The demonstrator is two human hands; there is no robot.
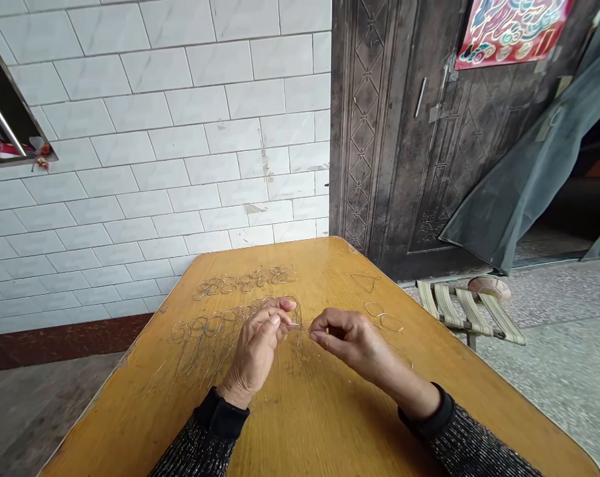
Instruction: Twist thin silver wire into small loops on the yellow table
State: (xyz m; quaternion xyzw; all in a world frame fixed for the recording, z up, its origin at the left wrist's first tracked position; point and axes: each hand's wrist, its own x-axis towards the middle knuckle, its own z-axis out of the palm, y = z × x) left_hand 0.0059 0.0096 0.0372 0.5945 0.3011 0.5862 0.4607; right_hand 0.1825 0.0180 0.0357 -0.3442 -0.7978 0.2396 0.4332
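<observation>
Over the middle of the table, my left hand [260,338] pinches a thin wire [294,325] between thumb and fingers. Close to its right, my right hand [347,338] is closed, thumb and forefinger pressed together on the same thin strand. The two sets of fingertips are a small gap apart. Behind and left of my left hand lies a row of looped thin wires [200,326] with long straight tails. Farther back is a second row of small wire loops [244,281]. A few loose wire pieces [383,317] rest right of my right hand.
The wooden table [324,424] has rounded far corners and reaches a white tiled wall [155,146]. A dark carved door [379,132] stands behind on the right, beside a grey curtain [528,172]. A strap-seat folding stool [471,311] stands off the table's right edge.
</observation>
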